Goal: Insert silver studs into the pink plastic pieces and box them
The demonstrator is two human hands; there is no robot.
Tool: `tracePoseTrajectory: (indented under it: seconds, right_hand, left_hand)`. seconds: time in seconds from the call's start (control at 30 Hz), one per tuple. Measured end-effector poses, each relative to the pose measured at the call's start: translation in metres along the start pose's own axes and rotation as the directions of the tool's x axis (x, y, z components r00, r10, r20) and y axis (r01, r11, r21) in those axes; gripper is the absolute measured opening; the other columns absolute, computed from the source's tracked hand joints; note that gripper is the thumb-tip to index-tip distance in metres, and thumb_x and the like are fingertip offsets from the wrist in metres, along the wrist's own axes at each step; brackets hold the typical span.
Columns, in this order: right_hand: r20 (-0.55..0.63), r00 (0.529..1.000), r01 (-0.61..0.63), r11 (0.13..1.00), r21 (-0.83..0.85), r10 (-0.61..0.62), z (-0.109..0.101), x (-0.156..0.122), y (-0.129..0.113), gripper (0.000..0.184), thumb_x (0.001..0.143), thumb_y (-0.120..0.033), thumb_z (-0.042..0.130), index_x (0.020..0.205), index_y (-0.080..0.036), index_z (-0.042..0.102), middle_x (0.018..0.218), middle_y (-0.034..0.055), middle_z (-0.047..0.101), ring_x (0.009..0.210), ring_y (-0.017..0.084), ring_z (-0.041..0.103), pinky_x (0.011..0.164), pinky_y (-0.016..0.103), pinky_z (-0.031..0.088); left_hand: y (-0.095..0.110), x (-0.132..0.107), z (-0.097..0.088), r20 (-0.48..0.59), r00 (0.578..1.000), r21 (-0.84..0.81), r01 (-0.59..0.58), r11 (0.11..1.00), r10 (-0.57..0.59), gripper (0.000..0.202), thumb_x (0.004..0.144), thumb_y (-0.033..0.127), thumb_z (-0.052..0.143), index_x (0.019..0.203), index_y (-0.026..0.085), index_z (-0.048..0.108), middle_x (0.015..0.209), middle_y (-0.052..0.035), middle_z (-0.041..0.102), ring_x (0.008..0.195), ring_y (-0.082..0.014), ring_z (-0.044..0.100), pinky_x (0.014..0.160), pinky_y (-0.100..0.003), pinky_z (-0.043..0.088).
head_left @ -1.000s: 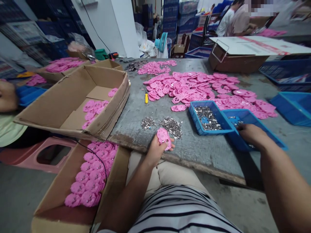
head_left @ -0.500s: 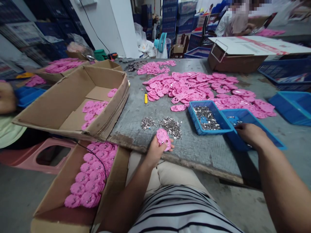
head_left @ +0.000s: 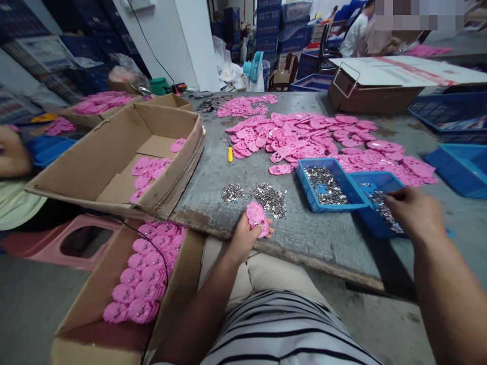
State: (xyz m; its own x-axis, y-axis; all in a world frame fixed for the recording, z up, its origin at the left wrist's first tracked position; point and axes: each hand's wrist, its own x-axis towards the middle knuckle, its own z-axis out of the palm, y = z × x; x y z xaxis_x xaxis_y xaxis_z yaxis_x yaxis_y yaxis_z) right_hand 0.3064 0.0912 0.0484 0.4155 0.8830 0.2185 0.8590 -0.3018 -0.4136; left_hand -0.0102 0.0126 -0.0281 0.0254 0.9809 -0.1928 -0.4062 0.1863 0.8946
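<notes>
Pink piece (head_left: 254,215) is gripped in the left hand (head_left: 245,237) at the worktop's (head_left: 312,235) near edge; the right hand (head_left: 420,210), fingers bunched, hovers over a blue bin (head_left: 368,219) of metal bits (head_left: 387,215), its hold unclear.

Site: factory assembly workshop, indicated by worktable (head_left: 304,238) with heaped pink plastic parts (head_left: 300,134), metal-filled bin (head_left: 321,207), stacked crates (head_left: 268,30), co-workers (head_left: 357,33).

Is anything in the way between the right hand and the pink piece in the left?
Only low things: the side of the blue tray beneath the right hand, and perhaps the neighbouring tray. Above them, nothing visible blocks the way to the pink piece in the left hand.
</notes>
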Motion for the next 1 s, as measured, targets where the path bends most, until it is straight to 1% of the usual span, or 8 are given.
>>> tracePoseTrajectory:
  seconds: [0.07, 0.1, 0.2, 0.33, 0.4, 0.53, 0.8, 1.0]
  right_hand:
    - [0.004, 0.983, -0.183, 0.969, 0.166, 0.185, -0.01, -0.014, -0.021, 0.026, 0.069, -0.009, 0.065, 0.056, -0.024, 0.049, 0.054, 0.0007, 0.052, 0.049, 0.015, 0.043, 0.059, 0.033, 0.039]
    - [0.022, 0.984, -0.174, 0.947, 0.27, 0.175, -0.011, -0.023, -0.031, 0.023, 0.069, -0.008, 0.065, 0.059, -0.023, 0.051, 0.059, 0.0016, 0.055, 0.053, 0.015, 0.047, 0.062, 0.032, 0.041]
    - [0.183, 0.973, 0.023, 0.849, 0.527, -0.14, 0.004, -0.056, -0.059, 0.013, 0.07, -0.011, 0.064, 0.065, -0.021, 0.056, 0.068, 0.0026, 0.063, 0.064, 0.016, 0.057, 0.068, 0.031, 0.045]
    - [0.284, 0.731, 0.267, 0.643, 0.718, -0.621, 0.043, -0.099, -0.088, 0.011, 0.081, -0.028, 0.058, 0.072, -0.021, 0.06, 0.068, 0.0012, 0.065, 0.064, 0.016, 0.059, 0.063, 0.028, 0.045]
    - [0.265, 0.639, 0.347, 0.579, 0.738, -0.722, 0.056, -0.113, -0.098, 0.018, 0.087, -0.031, 0.053, 0.074, -0.021, 0.059, 0.069, 0.0013, 0.064, 0.064, 0.015, 0.058, 0.061, 0.027, 0.044]
    - [0.226, 0.541, 0.476, 0.517, 0.712, -0.81, 0.064, -0.121, -0.108, 0.024, 0.092, -0.029, 0.049, 0.072, -0.02, 0.057, 0.072, 0.0019, 0.061, 0.069, 0.015, 0.057, 0.064, 0.027, 0.043]
    - [0.231, 0.52, 0.56, 0.532, 0.635, -0.822, 0.063, -0.125, -0.102, 0.019, 0.094, -0.023, 0.048, 0.077, -0.021, 0.056, 0.076, 0.0027, 0.059, 0.071, 0.016, 0.057, 0.064, 0.027, 0.044]
    - [0.16, 0.508, 0.62, 0.489, 0.614, -0.846, 0.072, -0.133, -0.104, 0.017, 0.094, -0.019, 0.048, 0.079, -0.021, 0.056, 0.079, 0.0028, 0.06, 0.071, 0.015, 0.058, 0.062, 0.026, 0.044]
  left_hand:
    - [0.002, -0.001, 0.001, -0.001, 1.0, -0.009, 0.006, 1.0, -0.006, 0.038, 0.063, 0.023, 0.07, 0.096, 0.017, 0.051, 0.084, -0.0053, 0.07, 0.063, -0.0154, 0.066, 0.057, -0.027, 0.051]
    - [0.003, -0.001, 0.002, -0.008, 1.0, -0.019, 0.005, 1.0, -0.006, 0.038, 0.062, 0.022, 0.07, 0.095, 0.017, 0.051, 0.082, -0.0047, 0.07, 0.062, -0.0149, 0.065, 0.055, -0.026, 0.05]
    - [0.005, -0.004, 0.009, -0.052, 0.999, -0.07, -0.002, 0.998, -0.002, 0.038, 0.061, 0.024, 0.071, 0.091, 0.017, 0.05, 0.075, -0.0022, 0.068, 0.057, -0.0133, 0.063, 0.048, -0.022, 0.045]
    - [0.007, -0.012, 0.018, -0.063, 0.998, -0.122, 0.004, 0.993, -0.011, 0.042, 0.06, 0.031, 0.076, 0.09, 0.017, 0.049, 0.072, -0.0006, 0.066, 0.053, -0.0119, 0.06, 0.044, -0.021, 0.043]
    - [0.009, -0.017, 0.02, -0.072, 0.997, -0.126, -0.007, 0.992, -0.002, 0.044, 0.059, 0.033, 0.078, 0.088, 0.017, 0.05, 0.071, 0.0003, 0.065, 0.053, -0.0111, 0.06, 0.044, -0.02, 0.043]
    - [0.012, -0.022, 0.021, -0.174, 0.985, -0.11, -0.034, 0.993, 0.015, 0.044, 0.056, 0.029, 0.08, 0.086, 0.017, 0.05, 0.072, 0.0025, 0.062, 0.053, -0.0095, 0.059, 0.044, -0.019, 0.044]
    - [-0.003, -0.019, 0.023, -0.315, 0.948, 0.027, -0.037, 0.999, 0.043, 0.04, 0.055, 0.02, 0.077, 0.086, 0.018, 0.051, 0.069, 0.0028, 0.062, 0.053, -0.0099, 0.059, 0.045, -0.019, 0.045]
    - [-0.005, -0.017, 0.019, -0.334, 0.942, -0.019, -0.055, 0.998, 0.046, 0.038, 0.054, 0.019, 0.074, 0.084, 0.018, 0.05, 0.067, 0.0038, 0.061, 0.051, -0.0101, 0.058, 0.042, -0.019, 0.043]
